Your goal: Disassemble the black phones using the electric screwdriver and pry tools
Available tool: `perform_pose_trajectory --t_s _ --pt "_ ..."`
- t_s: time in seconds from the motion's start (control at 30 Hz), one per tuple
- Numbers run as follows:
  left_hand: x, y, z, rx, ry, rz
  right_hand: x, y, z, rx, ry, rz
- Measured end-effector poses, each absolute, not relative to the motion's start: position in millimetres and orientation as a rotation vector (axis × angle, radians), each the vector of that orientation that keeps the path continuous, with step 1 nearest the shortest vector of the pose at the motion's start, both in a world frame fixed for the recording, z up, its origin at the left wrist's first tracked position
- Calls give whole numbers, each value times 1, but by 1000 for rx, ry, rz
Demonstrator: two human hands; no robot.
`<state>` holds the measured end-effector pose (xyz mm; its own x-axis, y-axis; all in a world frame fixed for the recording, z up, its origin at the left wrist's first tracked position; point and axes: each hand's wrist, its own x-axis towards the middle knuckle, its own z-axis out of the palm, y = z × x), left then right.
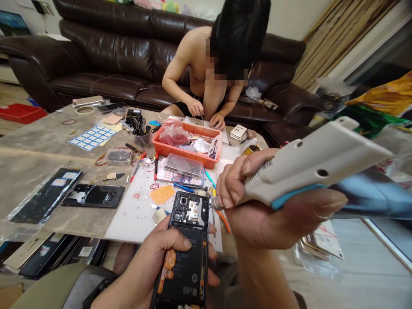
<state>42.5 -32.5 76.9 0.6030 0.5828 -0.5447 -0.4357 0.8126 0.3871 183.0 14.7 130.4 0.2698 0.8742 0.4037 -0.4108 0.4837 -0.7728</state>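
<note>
My left hand (161,253) is wrapped round an opened smartphone (189,266), its back cover off and the black battery, orange flex strips and camera module showing. The thumb lies across the battery. In my right hand (267,214) is a grey electric screwdriver (299,159) with a blue lever, the fingers closed round its front end and the palm under the lever. Its nose points left, close to the phone's upper right edge; whether the tip touches is hidden. Below the nose lies an orange-handled tool (224,222).
An orange tray (206,161) of bags and parts stands mid-table. A clear parts box (183,166) is in front of it. Left lie a phone housing (93,196) and a bagged panel (46,195). Another person (206,64) works opposite, before a brown sofa (106,51).
</note>
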Motion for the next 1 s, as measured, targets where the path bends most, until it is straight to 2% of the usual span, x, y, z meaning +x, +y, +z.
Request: perform_pose_trajectory --t_s 1.0 --pt "41 -35 77 251 706 616 181 14 130 -601 -917 951"
